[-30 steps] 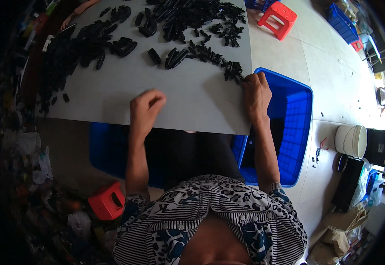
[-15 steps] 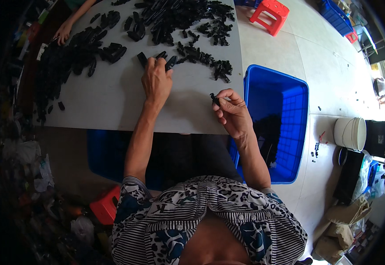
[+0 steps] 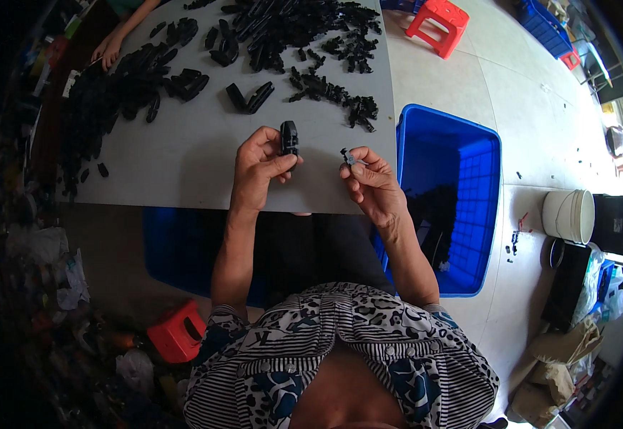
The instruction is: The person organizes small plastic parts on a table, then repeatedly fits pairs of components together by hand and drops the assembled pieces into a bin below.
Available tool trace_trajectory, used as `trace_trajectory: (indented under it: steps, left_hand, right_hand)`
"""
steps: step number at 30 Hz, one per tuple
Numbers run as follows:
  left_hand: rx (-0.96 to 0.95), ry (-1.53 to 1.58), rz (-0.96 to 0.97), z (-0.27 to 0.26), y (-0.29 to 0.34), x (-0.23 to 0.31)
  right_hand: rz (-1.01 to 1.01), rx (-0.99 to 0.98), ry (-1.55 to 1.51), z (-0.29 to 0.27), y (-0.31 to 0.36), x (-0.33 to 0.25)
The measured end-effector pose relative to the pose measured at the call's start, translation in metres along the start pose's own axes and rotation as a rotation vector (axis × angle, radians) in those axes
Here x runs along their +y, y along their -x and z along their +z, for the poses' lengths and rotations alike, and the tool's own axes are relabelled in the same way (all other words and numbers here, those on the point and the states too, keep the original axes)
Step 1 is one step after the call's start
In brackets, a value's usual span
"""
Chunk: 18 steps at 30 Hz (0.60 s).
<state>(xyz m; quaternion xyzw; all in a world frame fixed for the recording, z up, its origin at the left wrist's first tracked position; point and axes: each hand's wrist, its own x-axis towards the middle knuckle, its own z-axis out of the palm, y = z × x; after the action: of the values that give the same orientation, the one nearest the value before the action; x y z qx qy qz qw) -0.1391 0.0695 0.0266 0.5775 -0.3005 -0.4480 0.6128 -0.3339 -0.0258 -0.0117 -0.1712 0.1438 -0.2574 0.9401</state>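
Observation:
My left hand (image 3: 260,168) pinches an elongated black plastic piece (image 3: 289,136) upright between thumb and fingers, above the grey table (image 3: 204,171). To its right, my right hand (image 3: 377,187) grips a small, jagged black plastic part (image 3: 348,156) at the fingertips. The two held pieces are apart. Beyond my left hand, a few black elongated pieces (image 3: 258,98) lie in a V shape on the tabletop. Small black parts (image 3: 358,109) like the one in my right hand are strewn past it, up to a larger heap of black pieces (image 3: 272,32).
Another pile of black pieces (image 3: 122,89) covers the table's left side, where a co-worker's hand (image 3: 108,50) rests. A blue crate (image 3: 484,143) holding dark items stands right of the table; another blue crate (image 3: 165,250) sits underneath. Red stools (image 3: 440,25) and a white bucket (image 3: 567,217) are around.
My left hand has picked up an elongated black piece from the small group and drawn it back toward me, beside my right hand. The right hand stays nearly in place.

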Motion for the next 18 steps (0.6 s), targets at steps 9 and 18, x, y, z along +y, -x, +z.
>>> trace_trajectory:
  steps: [9, 18]
  left_hand:
    - [-0.069, 0.061, -0.044, 0.008, 0.011, 0.000]
    - [-0.035, -0.011, -0.026, 0.008, 0.015, -0.007]
  right_hand:
    - [-0.219, 0.069, 0.426, 0.018, 0.001, 0.010]
    - [-0.379, 0.098, 1.001, 0.032, -0.001, 0.013]
